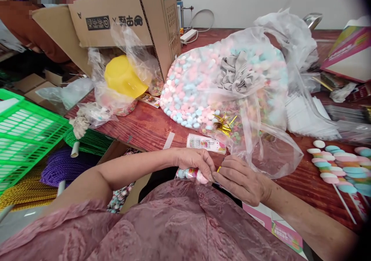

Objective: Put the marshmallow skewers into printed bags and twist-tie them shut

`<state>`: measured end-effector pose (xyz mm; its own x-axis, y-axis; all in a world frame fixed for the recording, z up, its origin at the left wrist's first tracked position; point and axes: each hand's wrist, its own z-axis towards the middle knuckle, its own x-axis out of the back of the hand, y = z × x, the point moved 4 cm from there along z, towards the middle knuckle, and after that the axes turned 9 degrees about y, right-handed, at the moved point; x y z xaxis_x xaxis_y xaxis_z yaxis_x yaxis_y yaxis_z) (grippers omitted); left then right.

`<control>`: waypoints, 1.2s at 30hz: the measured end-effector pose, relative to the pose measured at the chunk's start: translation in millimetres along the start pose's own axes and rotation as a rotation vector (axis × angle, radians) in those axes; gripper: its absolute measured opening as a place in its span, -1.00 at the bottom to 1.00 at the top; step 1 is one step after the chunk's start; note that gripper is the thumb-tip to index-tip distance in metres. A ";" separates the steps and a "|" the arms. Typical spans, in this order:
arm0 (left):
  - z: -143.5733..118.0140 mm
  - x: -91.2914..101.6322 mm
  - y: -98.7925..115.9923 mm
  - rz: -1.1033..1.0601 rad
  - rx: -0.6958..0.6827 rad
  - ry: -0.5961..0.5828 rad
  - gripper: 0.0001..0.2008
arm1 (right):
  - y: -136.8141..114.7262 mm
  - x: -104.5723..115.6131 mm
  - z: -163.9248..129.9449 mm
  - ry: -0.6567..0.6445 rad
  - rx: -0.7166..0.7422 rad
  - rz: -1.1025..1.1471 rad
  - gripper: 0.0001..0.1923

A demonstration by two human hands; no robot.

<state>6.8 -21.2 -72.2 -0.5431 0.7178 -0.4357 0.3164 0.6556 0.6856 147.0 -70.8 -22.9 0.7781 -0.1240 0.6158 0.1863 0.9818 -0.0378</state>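
My left hand (198, 163) is closed in a pinch at the end of a small clear packet of pastel candies (189, 173), held close against my body at the table's front edge. Fingers curled, my right hand (242, 180) meets it at the packet's end. A short bit of gold twist tie (218, 169) shows at the right fingertips; the rest of it is hidden by the fingers. Just beyond the hands lie a stack of printed cards (205, 143) and a bunch of gold twist ties (224, 125) on a big clear bag of pastel candies (188, 91).
Candy lollipops (337, 164) lie at the right, near white paper slips (310, 116). A cardboard box (124, 17) and a yellow tub (124, 77) stand at the back left. A green basket (31, 133) and purple twisted cords (66, 162) are at the left.
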 end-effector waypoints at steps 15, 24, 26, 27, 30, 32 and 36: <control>-21.0 28.5 52.5 0.553 -0.212 -0.018 -0.71 | 1.8 -1.0 9.9 -0.090 -0.105 -0.254 -0.80; -54.1 -50.3 44.2 1.377 -0.969 0.367 -0.82 | 42.0 12.4 27.0 -0.032 -0.344 -0.317 -0.85; -36.2 -32.3 17.7 1.204 -0.865 0.305 -0.86 | 43.0 21.7 33.2 -0.037 -0.308 -0.362 -0.82; -27.1 -19.1 7.5 1.020 -0.766 0.316 -0.84 | 41.8 25.2 35.3 -0.040 -0.283 -0.381 -0.81; -6.0 9.0 -10.0 0.324 -0.465 0.279 -0.60 | 34.4 28.8 38.2 -0.018 -0.241 -0.389 -0.81; -2.8 13.7 -2.1 -0.036 -0.419 0.235 -0.58 | 26.5 24.8 39.8 0.001 -0.219 -0.355 -0.80; -31.3 16.6 49.1 -0.226 -0.658 0.294 -0.55 | 11.5 12.3 42.6 0.013 -0.191 -0.342 -0.76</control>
<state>-11.0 15.5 -27.6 -0.7542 0.4299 -0.4964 -0.3068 0.4378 0.8451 133.2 -54.8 17.8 0.6592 -0.4422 0.6082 0.5432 0.8393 0.0216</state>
